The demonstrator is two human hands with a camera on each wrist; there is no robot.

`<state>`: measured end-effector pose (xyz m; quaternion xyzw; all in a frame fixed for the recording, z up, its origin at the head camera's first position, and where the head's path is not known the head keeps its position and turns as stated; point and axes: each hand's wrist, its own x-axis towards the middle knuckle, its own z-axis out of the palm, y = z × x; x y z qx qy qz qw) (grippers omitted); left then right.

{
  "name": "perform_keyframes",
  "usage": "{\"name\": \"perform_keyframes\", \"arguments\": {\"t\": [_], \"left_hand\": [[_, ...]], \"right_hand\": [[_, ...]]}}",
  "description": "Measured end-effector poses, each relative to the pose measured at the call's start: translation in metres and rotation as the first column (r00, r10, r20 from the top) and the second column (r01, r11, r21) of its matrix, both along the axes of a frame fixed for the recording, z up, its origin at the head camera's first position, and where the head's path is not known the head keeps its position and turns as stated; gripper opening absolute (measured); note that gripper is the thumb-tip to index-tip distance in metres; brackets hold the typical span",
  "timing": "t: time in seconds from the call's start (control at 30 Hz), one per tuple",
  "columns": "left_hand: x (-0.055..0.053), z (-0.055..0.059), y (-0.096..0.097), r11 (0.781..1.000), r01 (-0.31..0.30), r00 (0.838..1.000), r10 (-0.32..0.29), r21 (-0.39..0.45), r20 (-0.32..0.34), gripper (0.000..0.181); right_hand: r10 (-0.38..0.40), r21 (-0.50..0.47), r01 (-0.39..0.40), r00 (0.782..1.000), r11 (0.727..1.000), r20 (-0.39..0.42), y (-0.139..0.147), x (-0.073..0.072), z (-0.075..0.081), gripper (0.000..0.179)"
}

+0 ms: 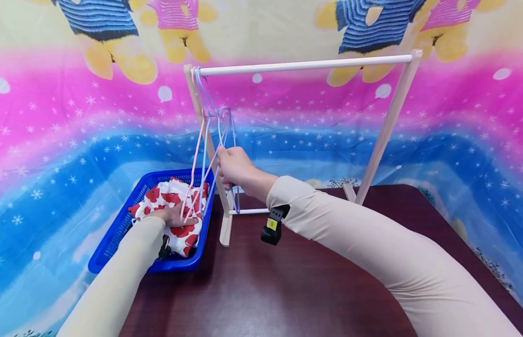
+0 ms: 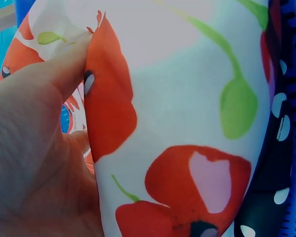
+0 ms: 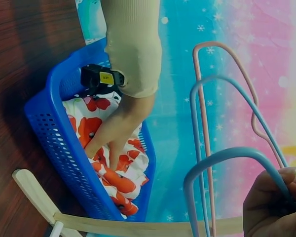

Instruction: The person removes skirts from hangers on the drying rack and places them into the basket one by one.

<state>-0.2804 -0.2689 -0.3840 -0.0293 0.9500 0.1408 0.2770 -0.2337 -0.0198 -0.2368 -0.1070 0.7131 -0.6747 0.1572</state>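
My left hand (image 1: 173,216) reaches into the blue basket (image 1: 177,266) and grips a white cloth with red flowers (image 2: 182,108). In the left wrist view its thumb lies on the near side of the cloth, with fingers behind. Beside the rack's left post, my right hand (image 1: 238,167) pinches a blue hanger (image 3: 222,155) between thumb and fingers. Another blue hanger (image 3: 195,118) and a pink hanger (image 3: 203,98) hang close by it. In the head view the hangers overlap at the rail's left end, partly in front of the left forearm's hand.
A rack with a white rail (image 1: 307,65) and wooden posts (image 1: 385,126) stands on the dark table (image 1: 295,281). Under the flowered cloth, dark dotted fabric (image 2: 264,192) shows along the basket's wall. A printed curtain (image 1: 55,131) closes off the back and sides.
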Motion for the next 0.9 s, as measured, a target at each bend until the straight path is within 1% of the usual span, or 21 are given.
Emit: {"name": "perform_keyframes", "arguments": {"t": [0.07,0.1,0.17,0.37,0.47,0.63,0.9], "left_hand": [[-0.0011,-0.0019,-0.0016,1.000,-0.009,1.000,0.009,0.011,0.004,0.096],[-0.0018,-0.0030,-0.0024,1.000,-0.024,1.000,0.024,0.010,0.011,0.095],[-0.0038,-0.0054,-0.0035,1.000,-0.031,0.999,0.031,-0.002,0.014,0.094],[-0.0064,-0.0074,-0.0032,0.998,-0.058,0.998,0.059,-0.031,0.022,0.100],[-0.0065,-0.0073,-0.0027,0.998,-0.054,0.998,0.055,-0.045,0.023,0.100],[-0.0063,-0.0073,-0.0010,0.997,-0.042,0.998,0.045,-0.060,0.045,0.099],[-0.0023,-0.0059,0.0031,0.996,-0.044,0.997,0.049,-0.077,0.067,0.100]], "right_hand": [[0.013,0.004,-0.013,1.000,1.000,0.001,-0.0021,0.0004,0.0005,0.049],[0.019,0.009,-0.019,1.000,1.000,0.000,-0.0027,0.0006,0.0006,0.049],[0.031,0.017,-0.031,1.000,0.999,0.004,-0.0034,0.0009,0.0007,0.050],[0.041,0.036,-0.041,0.999,0.999,-0.004,-0.0042,0.0017,-0.0003,0.050],[0.041,0.056,-0.040,0.999,0.998,-0.021,-0.0044,0.0021,-0.0016,0.050],[0.047,0.077,-0.044,0.998,0.996,-0.038,-0.0049,0.0019,-0.0055,0.051],[0.069,0.064,-0.068,0.997,0.996,-0.016,-0.0062,0.0023,-0.0067,0.051]]}}
